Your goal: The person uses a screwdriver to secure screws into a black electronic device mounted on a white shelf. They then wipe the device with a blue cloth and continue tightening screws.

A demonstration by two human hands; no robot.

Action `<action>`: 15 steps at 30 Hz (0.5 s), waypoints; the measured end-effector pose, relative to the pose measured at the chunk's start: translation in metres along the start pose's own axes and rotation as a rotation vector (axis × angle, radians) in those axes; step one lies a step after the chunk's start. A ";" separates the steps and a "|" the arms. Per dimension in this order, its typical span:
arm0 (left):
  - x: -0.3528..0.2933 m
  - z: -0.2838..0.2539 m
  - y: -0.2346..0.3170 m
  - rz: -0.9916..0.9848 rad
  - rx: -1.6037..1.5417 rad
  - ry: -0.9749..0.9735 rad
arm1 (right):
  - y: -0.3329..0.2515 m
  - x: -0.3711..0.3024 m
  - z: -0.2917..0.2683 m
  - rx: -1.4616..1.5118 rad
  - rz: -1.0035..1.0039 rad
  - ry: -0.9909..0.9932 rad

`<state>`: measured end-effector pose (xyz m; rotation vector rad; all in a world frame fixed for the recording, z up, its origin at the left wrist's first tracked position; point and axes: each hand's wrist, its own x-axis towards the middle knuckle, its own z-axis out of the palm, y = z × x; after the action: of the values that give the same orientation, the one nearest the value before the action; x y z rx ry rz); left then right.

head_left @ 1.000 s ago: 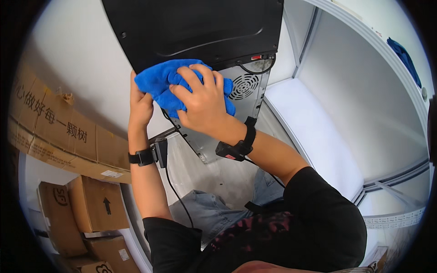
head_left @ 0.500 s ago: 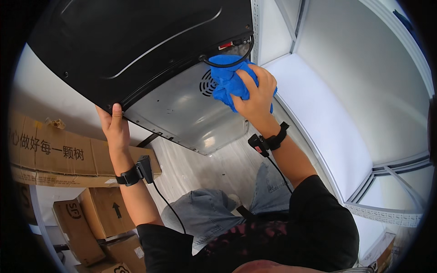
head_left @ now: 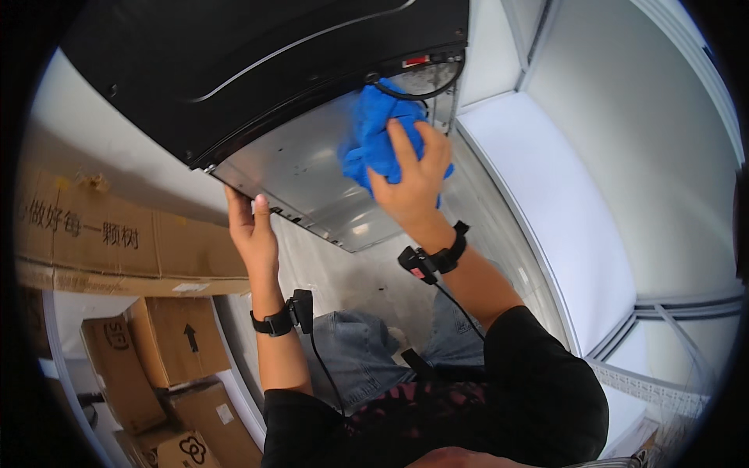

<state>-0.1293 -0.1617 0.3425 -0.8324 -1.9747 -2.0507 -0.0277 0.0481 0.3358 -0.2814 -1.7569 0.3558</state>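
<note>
A large metal-cased appliance with a black top panel point(head_left: 234, 78) and a bare silver side panel point(head_left: 289, 175) stands before me. My right hand point(head_left: 417, 175) grips a crumpled blue cloth point(head_left: 378, 140) and presses it to the silver side, near the right end. The cloth covers the round vent there. A black cable point(head_left: 421, 97) loops out just above the cloth, beside a small red part point(head_left: 416, 61). My left hand point(head_left: 253, 226) holds the lower left edge of the silver panel, thumb on the near side; some of its fingers are hidden behind the edge.
Brown cardboard boxes point(head_left: 183, 339) are stacked at the lower left, below a long carton point(head_left: 117, 238) by the wall. White shelving point(head_left: 546, 203) with metal posts runs along the right. Grey flooring point(head_left: 367, 285) shows below the appliance.
My right hand has moved the cloth slightly left and down across the silver panel, over the vent. My left hand has slid from the black panel's corner along the edge, right and nearer me.
</note>
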 end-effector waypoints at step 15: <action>0.001 0.004 -0.025 -0.016 0.028 0.194 | 0.063 0.023 -0.037 -0.180 0.032 0.029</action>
<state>-0.1415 -0.1544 0.3213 -0.5888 -1.9063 -2.0219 0.0038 0.1183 0.3396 -0.4417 -1.7596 0.2155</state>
